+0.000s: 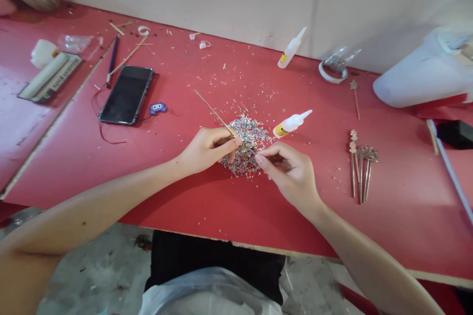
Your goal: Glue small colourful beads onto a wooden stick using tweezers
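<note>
Two hands work a thin stick over a heap of glitter at the middle of a red desk.

Head view: the left hand pinches the stick, fingers closed on its lower end; the right hand pinches shut on something too small to tell, touching the glitter pile. A glue bottle lies just beside the pile, a phone towards the left edge, finished sticks towards the right. A slipped pinch could scatter glitter; a nudged bottle might leak glue.

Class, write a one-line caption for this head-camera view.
Left hand holds a thin stick over a glitter pile; right hand pinches beside it.
</note>
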A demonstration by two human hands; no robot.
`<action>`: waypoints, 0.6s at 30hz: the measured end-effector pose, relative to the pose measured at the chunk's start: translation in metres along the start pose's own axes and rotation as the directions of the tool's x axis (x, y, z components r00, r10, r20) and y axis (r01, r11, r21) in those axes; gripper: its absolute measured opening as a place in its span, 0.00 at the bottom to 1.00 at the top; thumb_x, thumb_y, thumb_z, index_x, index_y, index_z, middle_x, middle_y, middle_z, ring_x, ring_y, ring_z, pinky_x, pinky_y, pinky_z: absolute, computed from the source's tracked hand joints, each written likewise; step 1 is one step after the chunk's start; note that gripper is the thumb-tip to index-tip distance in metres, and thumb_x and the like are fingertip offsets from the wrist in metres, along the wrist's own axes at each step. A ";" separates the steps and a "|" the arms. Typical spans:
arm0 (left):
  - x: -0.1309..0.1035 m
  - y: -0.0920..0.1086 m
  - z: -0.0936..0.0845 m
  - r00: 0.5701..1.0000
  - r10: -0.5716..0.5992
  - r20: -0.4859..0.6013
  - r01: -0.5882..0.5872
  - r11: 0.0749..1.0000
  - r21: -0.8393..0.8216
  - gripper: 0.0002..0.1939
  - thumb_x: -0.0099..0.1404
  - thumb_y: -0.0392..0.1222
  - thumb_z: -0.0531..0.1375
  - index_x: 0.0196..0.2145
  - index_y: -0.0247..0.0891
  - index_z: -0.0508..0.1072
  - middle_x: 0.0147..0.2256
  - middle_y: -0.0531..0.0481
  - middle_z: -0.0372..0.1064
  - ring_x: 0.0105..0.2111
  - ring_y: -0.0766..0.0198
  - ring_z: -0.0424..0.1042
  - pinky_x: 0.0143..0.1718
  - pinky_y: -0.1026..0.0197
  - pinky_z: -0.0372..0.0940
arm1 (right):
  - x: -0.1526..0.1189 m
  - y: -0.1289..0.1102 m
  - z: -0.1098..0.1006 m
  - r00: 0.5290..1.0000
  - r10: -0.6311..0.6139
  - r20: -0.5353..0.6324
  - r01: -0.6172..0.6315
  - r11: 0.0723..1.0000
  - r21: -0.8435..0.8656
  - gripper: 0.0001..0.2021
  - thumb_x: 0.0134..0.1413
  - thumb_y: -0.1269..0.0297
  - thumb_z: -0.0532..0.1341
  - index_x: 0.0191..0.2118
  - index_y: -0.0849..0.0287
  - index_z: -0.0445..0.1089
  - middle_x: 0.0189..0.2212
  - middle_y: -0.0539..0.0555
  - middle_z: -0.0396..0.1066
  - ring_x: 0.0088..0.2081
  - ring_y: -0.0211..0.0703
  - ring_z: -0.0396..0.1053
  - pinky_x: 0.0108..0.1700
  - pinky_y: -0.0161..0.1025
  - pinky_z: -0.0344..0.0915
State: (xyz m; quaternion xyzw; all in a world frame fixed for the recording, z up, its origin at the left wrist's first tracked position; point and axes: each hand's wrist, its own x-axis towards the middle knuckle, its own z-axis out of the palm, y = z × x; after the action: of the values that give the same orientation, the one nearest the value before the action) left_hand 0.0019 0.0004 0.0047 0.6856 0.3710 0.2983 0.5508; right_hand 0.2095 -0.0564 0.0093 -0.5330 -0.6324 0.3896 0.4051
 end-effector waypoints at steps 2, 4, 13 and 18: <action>0.000 0.000 0.000 1.000 0.003 -0.005 -0.003 1.000 0.001 0.17 0.70 0.45 0.55 0.25 0.34 0.70 0.22 0.51 0.70 0.18 0.74 0.62 0.21 0.69 0.59 | 0.000 0.000 0.000 1.000 -0.003 0.002 0.003 1.000 0.001 0.05 0.56 0.63 0.64 0.30 0.57 0.70 0.25 0.49 0.69 0.25 0.35 0.67 0.26 0.33 0.65; 0.000 -0.001 0.000 1.000 0.006 -0.011 -0.006 1.000 0.000 0.17 0.70 0.45 0.56 0.26 0.34 0.71 0.22 0.51 0.70 0.18 0.74 0.62 0.20 0.69 0.59 | -0.001 0.001 0.000 1.000 -0.004 0.003 0.004 1.000 0.001 0.05 0.56 0.63 0.64 0.31 0.57 0.70 0.25 0.49 0.70 0.25 0.35 0.67 0.25 0.33 0.65; -0.001 -0.002 0.003 1.000 -0.008 -0.030 0.008 1.000 -0.013 0.16 0.70 0.46 0.56 0.27 0.33 0.71 0.23 0.50 0.72 0.18 0.74 0.62 0.20 0.70 0.58 | 0.000 0.002 0.003 1.000 0.004 -0.004 -0.004 1.000 -0.009 0.05 0.56 0.64 0.63 0.31 0.57 0.71 0.24 0.49 0.69 0.25 0.35 0.67 0.25 0.33 0.65; -0.001 0.000 0.004 0.999 -0.033 -0.036 0.033 0.999 -0.016 0.16 0.70 0.46 0.55 0.27 0.33 0.71 0.24 0.49 0.73 0.18 0.74 0.61 0.20 0.69 0.57 | -0.001 0.002 0.004 1.000 0.004 -0.005 -0.004 1.000 -0.005 0.05 0.56 0.64 0.63 0.31 0.57 0.71 0.24 0.49 0.70 0.25 0.35 0.67 0.25 0.33 0.66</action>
State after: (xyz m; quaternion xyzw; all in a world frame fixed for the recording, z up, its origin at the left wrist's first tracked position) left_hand 0.0043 -0.0030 0.0041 0.6695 0.3898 0.3045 0.5541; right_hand 0.2071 -0.0575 0.0057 -0.5362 -0.6313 0.3874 0.4047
